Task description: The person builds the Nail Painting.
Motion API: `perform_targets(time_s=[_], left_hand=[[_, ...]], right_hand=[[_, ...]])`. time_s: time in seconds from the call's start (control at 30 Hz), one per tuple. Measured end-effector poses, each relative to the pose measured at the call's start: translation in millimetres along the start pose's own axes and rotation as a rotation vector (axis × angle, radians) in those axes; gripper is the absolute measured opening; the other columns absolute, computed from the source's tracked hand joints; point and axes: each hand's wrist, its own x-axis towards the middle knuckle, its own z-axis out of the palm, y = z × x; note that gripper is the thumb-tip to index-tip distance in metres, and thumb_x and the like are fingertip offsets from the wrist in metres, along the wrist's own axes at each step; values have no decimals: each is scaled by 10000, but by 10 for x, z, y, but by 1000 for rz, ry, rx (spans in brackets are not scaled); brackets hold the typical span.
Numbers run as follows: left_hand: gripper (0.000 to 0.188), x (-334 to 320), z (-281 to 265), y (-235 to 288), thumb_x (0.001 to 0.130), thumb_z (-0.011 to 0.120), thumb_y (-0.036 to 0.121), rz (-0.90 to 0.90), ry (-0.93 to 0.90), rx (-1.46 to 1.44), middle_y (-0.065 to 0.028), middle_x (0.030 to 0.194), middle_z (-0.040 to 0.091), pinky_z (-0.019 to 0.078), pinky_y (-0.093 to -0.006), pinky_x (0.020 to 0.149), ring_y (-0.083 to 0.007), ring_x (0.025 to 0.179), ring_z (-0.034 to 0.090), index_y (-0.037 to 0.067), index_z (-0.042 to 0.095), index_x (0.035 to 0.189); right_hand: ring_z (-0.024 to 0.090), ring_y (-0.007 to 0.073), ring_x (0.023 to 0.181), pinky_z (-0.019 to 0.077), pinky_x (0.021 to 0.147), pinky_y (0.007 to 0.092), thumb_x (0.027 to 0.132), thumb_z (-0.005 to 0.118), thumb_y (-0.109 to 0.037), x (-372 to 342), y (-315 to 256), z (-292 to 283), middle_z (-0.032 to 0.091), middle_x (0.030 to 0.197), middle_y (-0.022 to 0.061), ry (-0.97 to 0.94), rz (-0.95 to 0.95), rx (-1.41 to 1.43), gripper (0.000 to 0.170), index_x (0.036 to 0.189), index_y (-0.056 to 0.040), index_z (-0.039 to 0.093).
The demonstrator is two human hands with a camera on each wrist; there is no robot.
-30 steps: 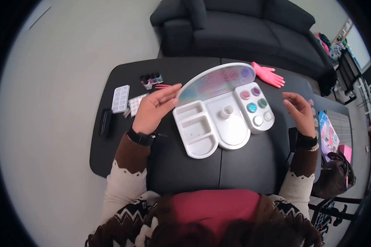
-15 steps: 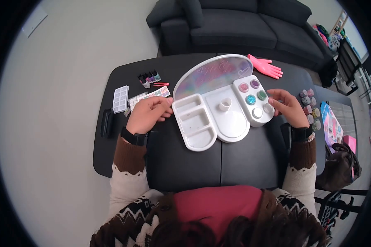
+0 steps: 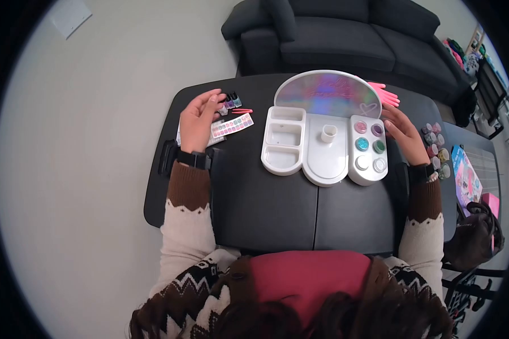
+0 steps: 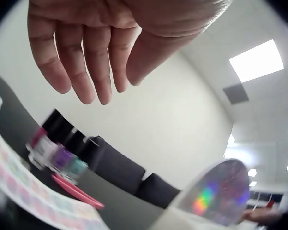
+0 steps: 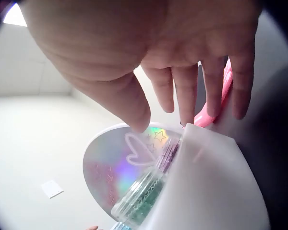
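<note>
Pink script (image 3: pixel 332 90), illegible, on holographic panel (image 3: pixel 300 93), left hand (image 3: pixel 198 124) spread near bottles (image 3: pixel 229 104), right hand (image 3: pixel 405 134) spread beside white tray (image 3: pixel 325 161)

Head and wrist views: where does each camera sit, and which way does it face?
Head: on the head, looking forward and down at the black table and white organizer; shows left hand, right hand and sleeves.
Left wrist: looks past the left hand's fingers towards nail-polish bottles; apparently the right hand shows far off.
Right wrist: looks past the right hand's fingers at the green glitter pot; a fingertip peeks in at the bottom.
Shared: both wrist views show the shiny panel.
</note>
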Motion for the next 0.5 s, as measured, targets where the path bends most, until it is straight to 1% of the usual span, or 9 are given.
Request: perform_targets(time_s=[0.03, 0.07, 0.13, 0.17, 0.2, 0.27, 0.33, 0.4, 0.5], left_hand=[[346, 76, -61, -19, 1108, 666, 243, -4, 123, 120, -98, 1257, 805, 584, -335, 1004, -203, 1181, 754, 32, 732, 1373], [346, 163, -117, -56, 1108, 666, 243, 3, 120, 122, -98, 1257, 805, 584, -335, 1004, -203, 1181, 754, 32, 732, 1373], [270, 357, -228, -190, 1058, 705, 184, 161, 164, 539, -97, 1178, 830, 598, -345, 940, -210, 1087, 786, 61, 786, 1284], [266, 439, -263, -235, 1015, 725, 153, 173, 155, 644, -116, 1144, 828, 602, -359, 926, -240, 1024, 796, 98, 799, 1264], [266, 513, -308, -283, 1015, 725, 153, 182, 150, 643, -116, 1144, 828, 602, -359, 926, -240, 1024, 796, 98, 799, 1264], [271, 631, -363, -330, 995, 730, 121, 150, 4, 803, -126, 1116, 826, 603, -368, 930, -262, 1006, 795, 114, 807, 1255], [270, 752, -432, -532, 977, 738, 74, 186, -31, 744, -135, 1088, 824, 608, -380, 926, -268, 1015, 793, 112, 810, 1234], [250, 701, -368, -389, 974, 748, 73, 129, 12, 806, -128, 1090, 827, 612, -374, 919, -266, 1021, 795, 109, 816, 1211], [249, 787, -458, -538, 965, 760, 69, 109, -22, 760, -112, 1077, 832, 612, -370, 930, -269, 1028, 798, 120, 820, 1201]], right_hand=[[673, 170, 1250, 494, 1126, 335, 1121, 625, -152, 23, -30, 15, 702, 1405, 80, -45, -6, 60, 436, 1537, -32, 576], [673, 170, 1250, 494, 1126, 335, 1121, 625, -152, 33, -7, -5, 702, 1405, 80, -39, -11, 62, 436, 1537, -32, 576], [674, 150, 1234, 505, 1113, 325, 1110, 635, -120, 76, 69, -60, 730, 1341, 72, -75, -19, 45, 372, 1463, -2, 635], [677, 123, 1177, 525, 1060, 303, 1087, 678, -115, 41, 13, -15, 757, 1231, 47, -19, -2, 58, 279, 1336, 7, 711], [677, 123, 1177, 525, 1060, 303, 1087, 678, -115, 29, 10, -38, 757, 1231, 47, -10, -6, 59, 279, 1336, 7, 711], [683, 99, 1069, 539, 987, 278, 1058, 730, -122, -12, 29, -91, 761, 1126, 16, 22, 37, -87, 221, 1238, 6, 743], [687, 82, 961, 543, 908, 270, 1022, 775, -121, -25, 31, -103, 760, 1013, -4, 57, 29, -155, 181, 1155, 0, 760], [686, 78, 970, 546, 898, 275, 1016, 780, -117, -40, -21, -65, 759, 1012, -4, 50, 29, -140, 169, 1133, 3, 756], [686, 78, 970, 550, 906, 281, 1015, 780, -115, -89, -37, -45, 760, 1011, -2, 71, 49, -106, 158, 1116, 3, 754]])
